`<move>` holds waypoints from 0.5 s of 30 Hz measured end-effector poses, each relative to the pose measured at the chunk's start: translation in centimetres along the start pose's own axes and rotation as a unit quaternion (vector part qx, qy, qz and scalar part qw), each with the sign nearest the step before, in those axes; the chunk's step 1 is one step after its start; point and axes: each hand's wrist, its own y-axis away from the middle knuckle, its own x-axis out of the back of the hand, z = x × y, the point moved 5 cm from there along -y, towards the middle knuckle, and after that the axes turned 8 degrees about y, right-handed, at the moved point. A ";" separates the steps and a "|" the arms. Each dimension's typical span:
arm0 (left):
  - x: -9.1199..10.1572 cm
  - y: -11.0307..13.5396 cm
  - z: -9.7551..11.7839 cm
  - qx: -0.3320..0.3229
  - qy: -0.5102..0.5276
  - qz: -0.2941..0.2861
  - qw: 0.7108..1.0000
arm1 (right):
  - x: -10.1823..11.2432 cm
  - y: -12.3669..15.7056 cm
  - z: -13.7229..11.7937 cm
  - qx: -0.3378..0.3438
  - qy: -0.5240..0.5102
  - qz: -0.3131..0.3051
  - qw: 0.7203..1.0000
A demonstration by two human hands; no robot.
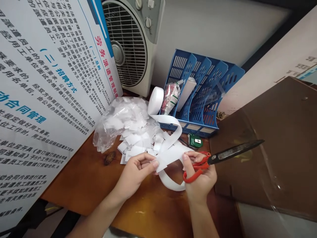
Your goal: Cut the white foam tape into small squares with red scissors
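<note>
Loose white pieces (pixel 135 142) heap on a wooden table (pixel 81 185). The left hand (pixel 136 174) pinches a white strip (pixel 170 157) above the table, its long axis slanting gently up rightward. The right hand (pixel 201 185) clamps it too, along with red-handled scissors (pixel 219 157), blades together, pointing right and slightly up.

plain white strip (pixel 172 156), red-handled black-bladed scissors (pixel 212 160), white pieces (pixel 135 139), colourless see-through bag (pixel 102 138), slot-patterned blue file rack (pixel 209 67), green tape measure (pixel 193 141), warm orange-brown table (pixel 99 178), grey and off-white fan (pixel 151 58), white sign (pixel 55 96) lettered in black, red and blue
</note>
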 end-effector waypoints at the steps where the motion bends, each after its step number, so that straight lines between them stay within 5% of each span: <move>1: 0.0 -0.1 0.1 0.007 -0.005 0.000 1.000 | 0.0 0.0 0.0 -0.001 0.004 0.000 1.000; 11: -1.3 0.3 0.5 0.065 -0.003 -0.032 0.997 | -1.7 2.3 -0.4 -0.034 0.068 -0.120 0.990; 15: -1.5 0.8 0.0 0.095 0.020 -0.066 0.993 | -1.0 4.2 -0.8 -0.091 0.110 -0.078 0.987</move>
